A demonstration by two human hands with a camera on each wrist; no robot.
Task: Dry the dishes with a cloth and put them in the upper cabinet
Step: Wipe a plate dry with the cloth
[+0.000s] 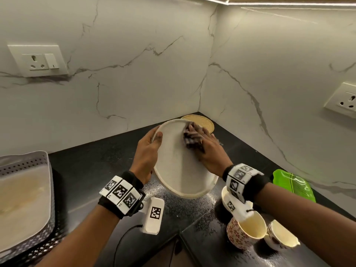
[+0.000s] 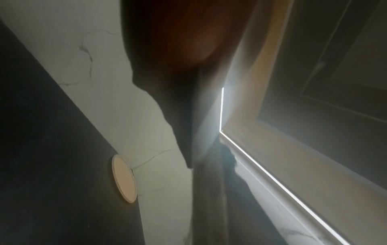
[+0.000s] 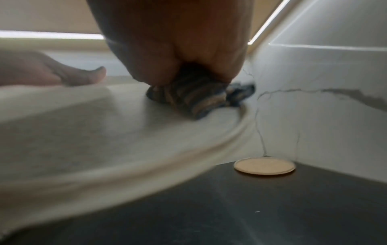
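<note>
A large cream plate (image 1: 179,166) is held tilted above the black counter (image 1: 92,170). My left hand (image 1: 149,146) grips its left rim, thumb on the face. My right hand (image 1: 204,145) presses a bunched striped cloth (image 1: 192,136) against the plate's upper right part. In the right wrist view the cloth (image 3: 192,101) sits under my palm on the plate (image 3: 100,132), with the left thumb (image 3: 87,76) at the far rim. The left wrist view is mostly dark hand.
A round beige mat (image 1: 204,121) lies in the counter's corner. Two floral cups (image 1: 244,232) and a small bowl stand at the front right, beside a green leaf-shaped tray (image 1: 294,185). A perforated rack (image 1: 25,199) holding a plate stands at the left. Marble walls enclose the corner.
</note>
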